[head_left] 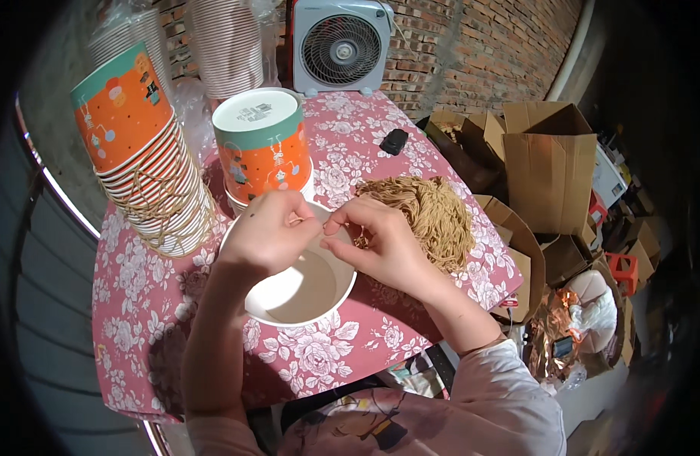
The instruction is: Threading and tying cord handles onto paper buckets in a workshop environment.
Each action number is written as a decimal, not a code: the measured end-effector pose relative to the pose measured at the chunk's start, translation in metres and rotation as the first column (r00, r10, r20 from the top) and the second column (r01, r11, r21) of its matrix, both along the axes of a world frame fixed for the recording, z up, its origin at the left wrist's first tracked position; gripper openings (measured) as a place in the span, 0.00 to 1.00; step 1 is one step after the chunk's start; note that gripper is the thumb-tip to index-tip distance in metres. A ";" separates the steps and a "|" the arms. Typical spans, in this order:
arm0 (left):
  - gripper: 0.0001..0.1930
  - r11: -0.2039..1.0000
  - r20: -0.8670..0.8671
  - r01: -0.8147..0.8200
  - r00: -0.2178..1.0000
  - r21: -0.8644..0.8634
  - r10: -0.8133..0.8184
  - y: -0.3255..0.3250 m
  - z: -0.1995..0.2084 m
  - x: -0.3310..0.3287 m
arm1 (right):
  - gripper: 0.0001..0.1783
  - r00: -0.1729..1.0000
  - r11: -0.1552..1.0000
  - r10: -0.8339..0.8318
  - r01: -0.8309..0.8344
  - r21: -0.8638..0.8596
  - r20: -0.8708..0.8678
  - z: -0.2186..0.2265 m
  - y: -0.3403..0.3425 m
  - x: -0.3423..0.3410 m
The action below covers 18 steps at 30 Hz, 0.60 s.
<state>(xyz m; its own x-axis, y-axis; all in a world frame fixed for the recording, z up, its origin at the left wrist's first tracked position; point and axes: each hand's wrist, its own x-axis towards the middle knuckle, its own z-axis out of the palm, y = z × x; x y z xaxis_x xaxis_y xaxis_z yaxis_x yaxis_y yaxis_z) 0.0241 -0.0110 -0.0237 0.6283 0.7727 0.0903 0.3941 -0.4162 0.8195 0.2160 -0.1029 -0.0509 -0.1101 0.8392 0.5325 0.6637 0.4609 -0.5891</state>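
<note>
My left hand [268, 234] is closed, fingertips pinched together above a white paper tub [308, 308]. Facing it, my right hand [380, 242] pinches thumb and forefinger close to the left fingertips. Whatever lies between the fingers is too small or hidden to make out. The tub stands open side up on the table, its far rim partly covered by my hands. Just beyond my right hand lies a heap of tan cord-like strands [430, 220]. Behind my left hand an orange and green paper tub [262, 148] stands upside down, on top of another white rim.
A leaning stack of nested paper tubs [148, 175], wound with tan strands, stands at the left. Tall wrapped stacks [224, 49] and a box fan [342, 49] are at the back. A black object [394, 141] lies on the floral tablecloth [319, 357]. Cardboard boxes [547, 182] crowd the right.
</note>
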 end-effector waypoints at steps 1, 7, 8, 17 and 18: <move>0.11 1.000 -0.042 0.000 0.999 0.028 0.001 -0.001 0.002 0.001 | 0.09 0.997 1.000 0.014 -0.014 -0.006 -0.080 -0.002 -0.001 0.001; 0.10 0.971 0.097 0.086 0.993 -0.221 -0.066 -0.001 0.006 -0.001 | 0.08 0.986 0.999 -0.021 0.024 0.021 -0.168 -0.008 -0.004 -0.005; 0.10 0.972 0.071 0.089 0.995 -0.216 -0.075 -0.002 0.005 0.000 | 0.08 0.981 0.999 -0.028 0.034 0.028 -0.193 -0.009 -0.005 -0.005; 0.06 0.938 0.110 0.106 0.991 -0.330 -0.074 -0.003 0.008 0.014 | 0.07 0.948 0.991 0.024 0.018 0.131 -0.317 -0.025 -0.006 0.005; 0.06 0.939 0.078 0.106 0.993 -0.326 -0.085 -0.005 0.011 0.019 | 0.07 0.946 0.995 0.020 0.012 0.097 -0.323 -0.024 -0.008 0.008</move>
<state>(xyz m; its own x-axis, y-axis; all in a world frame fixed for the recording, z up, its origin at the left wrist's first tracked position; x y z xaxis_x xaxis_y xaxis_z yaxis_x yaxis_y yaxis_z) 0.0434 -0.0157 -0.0123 0.7021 0.7023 -0.1177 0.3096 -0.1522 0.9386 0.2237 -0.1114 -0.0747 0.0781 0.7822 0.6181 0.4435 0.5280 -0.7242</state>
